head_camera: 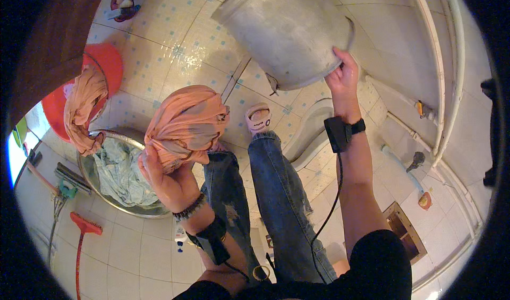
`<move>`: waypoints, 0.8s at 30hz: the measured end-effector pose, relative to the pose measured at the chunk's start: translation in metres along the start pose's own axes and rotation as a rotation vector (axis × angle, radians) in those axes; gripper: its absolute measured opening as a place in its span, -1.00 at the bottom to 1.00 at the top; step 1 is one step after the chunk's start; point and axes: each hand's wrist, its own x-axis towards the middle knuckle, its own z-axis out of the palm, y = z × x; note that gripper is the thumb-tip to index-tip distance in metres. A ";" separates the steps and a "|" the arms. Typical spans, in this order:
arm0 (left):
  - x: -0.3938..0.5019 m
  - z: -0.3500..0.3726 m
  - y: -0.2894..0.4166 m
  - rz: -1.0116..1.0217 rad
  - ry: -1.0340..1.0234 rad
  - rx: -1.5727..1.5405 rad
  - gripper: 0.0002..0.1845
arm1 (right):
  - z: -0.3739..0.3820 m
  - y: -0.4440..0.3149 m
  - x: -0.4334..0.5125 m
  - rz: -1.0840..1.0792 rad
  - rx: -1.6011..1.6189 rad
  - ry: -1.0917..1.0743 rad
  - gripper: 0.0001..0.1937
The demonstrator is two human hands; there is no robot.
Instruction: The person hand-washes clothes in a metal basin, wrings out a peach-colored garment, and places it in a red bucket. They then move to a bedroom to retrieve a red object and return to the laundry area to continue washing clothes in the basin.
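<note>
My left hand (169,180) is closed around the gathered end of a bunched orange cloth (187,128), which has darker patches and hangs above the tiled floor. My right hand (344,73) grips the edge of a large, dull grey metal pot (287,33), tilted and partly cut off at the top of the view. Its thumb lies on the outer wall, close to a curved handle (351,33). Left of my left hand, a metal basin (85,172) holds pale green wet-looking fabric (121,172). Another orange cloth (85,105) drapes over a red bucket (113,67) beside that basin.
A squat toilet (308,132) is set in the floor near my right forearm. White pipes (432,61) run along the right wall. A red-headed brush (85,223) and a squeegee or mop (71,178) stand at left. Wet tiles (187,57) shine ahead.
</note>
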 end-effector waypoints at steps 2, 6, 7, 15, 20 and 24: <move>0.000 0.002 0.002 -0.009 0.026 -0.009 -0.70 | -0.004 -0.002 -0.009 0.024 0.030 -0.095 -0.88; 0.000 0.003 0.005 -0.002 0.067 -0.049 -0.61 | -0.001 0.001 -0.022 -0.039 0.121 0.095 -0.92; 0.000 0.003 0.006 -0.001 0.038 -0.082 -0.60 | 0.001 0.003 -0.024 -0.041 0.135 0.072 -0.85; 0.009 -0.001 0.014 0.001 0.073 -0.096 -0.65 | 0.022 -0.004 -0.050 -0.024 0.064 0.046 -0.78; 0.011 -0.010 0.018 0.030 0.073 -0.178 -0.66 | 0.082 0.024 -0.060 -0.254 -0.310 -0.034 -0.83; 0.014 -0.025 0.020 0.109 0.109 0.055 -0.56 | 0.123 0.076 -0.052 -0.446 -1.104 -0.180 -0.83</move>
